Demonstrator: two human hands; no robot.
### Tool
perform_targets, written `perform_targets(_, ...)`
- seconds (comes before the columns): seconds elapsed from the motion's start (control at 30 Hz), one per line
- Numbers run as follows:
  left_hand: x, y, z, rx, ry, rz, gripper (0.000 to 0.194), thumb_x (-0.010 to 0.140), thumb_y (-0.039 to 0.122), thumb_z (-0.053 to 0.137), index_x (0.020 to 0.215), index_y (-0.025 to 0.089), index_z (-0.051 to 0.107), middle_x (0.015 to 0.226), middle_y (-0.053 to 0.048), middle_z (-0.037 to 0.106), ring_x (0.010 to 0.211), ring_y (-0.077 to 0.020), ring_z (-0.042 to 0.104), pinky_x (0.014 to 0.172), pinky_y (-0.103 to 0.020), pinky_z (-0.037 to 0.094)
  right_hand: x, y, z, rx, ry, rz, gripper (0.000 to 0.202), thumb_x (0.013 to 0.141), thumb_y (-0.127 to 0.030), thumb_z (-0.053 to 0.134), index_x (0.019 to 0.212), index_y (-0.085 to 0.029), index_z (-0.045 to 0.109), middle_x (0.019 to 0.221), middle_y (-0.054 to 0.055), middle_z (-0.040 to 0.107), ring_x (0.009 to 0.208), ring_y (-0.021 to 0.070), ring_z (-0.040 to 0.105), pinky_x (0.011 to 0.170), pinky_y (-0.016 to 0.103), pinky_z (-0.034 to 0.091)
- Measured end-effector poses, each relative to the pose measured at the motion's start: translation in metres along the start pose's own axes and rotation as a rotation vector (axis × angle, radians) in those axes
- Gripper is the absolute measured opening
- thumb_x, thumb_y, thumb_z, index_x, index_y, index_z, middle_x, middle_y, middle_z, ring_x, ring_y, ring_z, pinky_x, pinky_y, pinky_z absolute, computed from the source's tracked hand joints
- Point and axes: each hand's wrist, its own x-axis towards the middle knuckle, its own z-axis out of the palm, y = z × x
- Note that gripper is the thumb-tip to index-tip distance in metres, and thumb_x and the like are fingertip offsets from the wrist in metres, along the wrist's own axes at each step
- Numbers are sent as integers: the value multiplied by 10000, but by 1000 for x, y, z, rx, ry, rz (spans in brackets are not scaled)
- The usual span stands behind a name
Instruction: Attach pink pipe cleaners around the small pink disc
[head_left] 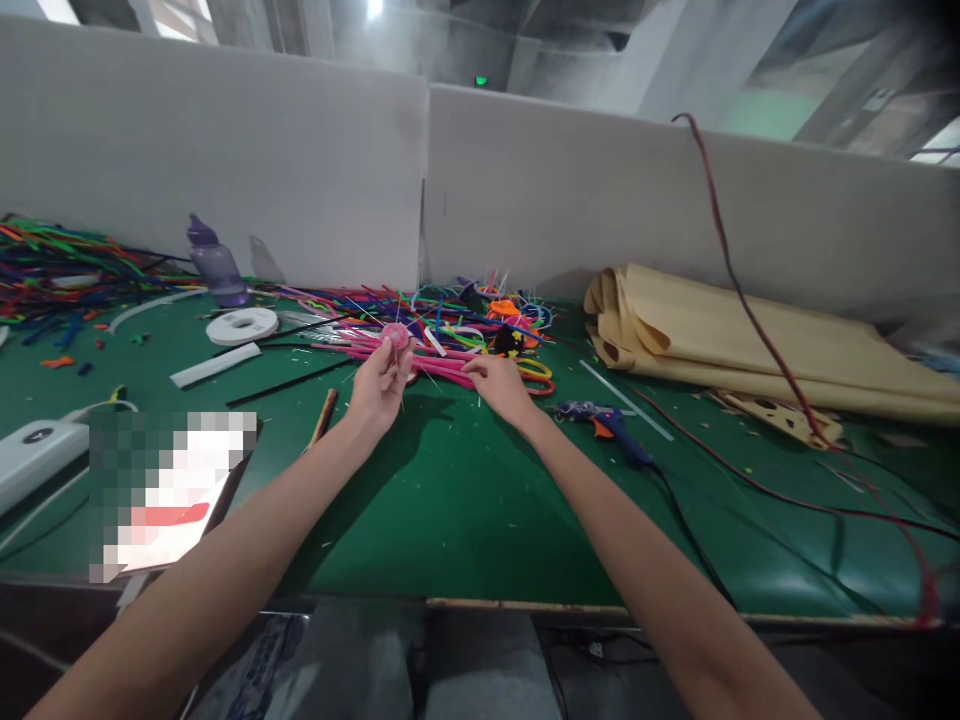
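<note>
In my left hand (381, 382) I hold a pink ball (395, 337) between the fingers, with thin pale spikes sticking out of it in several directions. My right hand (499, 383) is over a bundle of pink pipe cleaners (442, 368) on the table, its thumb and fingers pinched together at the strands. Whether a strand is gripped is hidden by the fingers. Behind both hands lies a heap of coloured pipe cleaners (375, 302). A blue glue gun (611, 425) with an orange trigger lies to the right of my right hand.
Rolled brown paper (720, 320) lies at the back right, with a red cable (720, 215) hanging before it. At left are a purple bottle (217, 262), a white tape roll (241, 326), a power strip (41, 450) and a pixelated bright screen (176, 510). A white partition (225, 150) stands behind the green table (450, 520).
</note>
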Motion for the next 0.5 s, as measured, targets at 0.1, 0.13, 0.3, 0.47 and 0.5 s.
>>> perform_targets(0.1,-2,3,3,23,18,25,139,835,209,555,906,145,656,894,-59,705,1051,-153,619,787,-156,524,15,1,16,-317,-63,-207,182,813,-152,510,868,-184,680,957,56,682,903,175,613,817,293,444)
perform_targets(0.13,-2,3,3,43,14,37,148,837,237,554,898,150,657,911,-60,704,1056,-156,616,782,-162,524,17,-2,22,-400,-88,-248,177,826,-181,510,890,-190,674,992,60,670,936,186,601,808,299,446)
perform_targets(0.3,0,0,-4,122,41,118,291,808,437,557,785,163,650,983,-74,690,1098,-204,592,818,-237,516,19,-23,45,-677,-147,-383,245,850,-270,516,1051,-175,618,1136,117,595,1059,243,528,679,301,457)
perform_targets(0.47,5,1,-8,123,87,130,299,785,457,564,759,168,633,984,-76,688,1090,-211,595,815,-257,497,17,-37,48,-760,-185,-400,276,899,-184,399,1051,-140,624,1075,140,618,1031,239,527,640,304,433)
perform_targets(0.5,6,2,-8,113,96,136,291,787,448,564,758,167,631,989,-75,686,1083,-208,599,800,-248,494,18,-39,46,-756,-186,-388,277,901,-180,394,1024,-141,640,1046,137,628,1015,238,532,647,306,429)
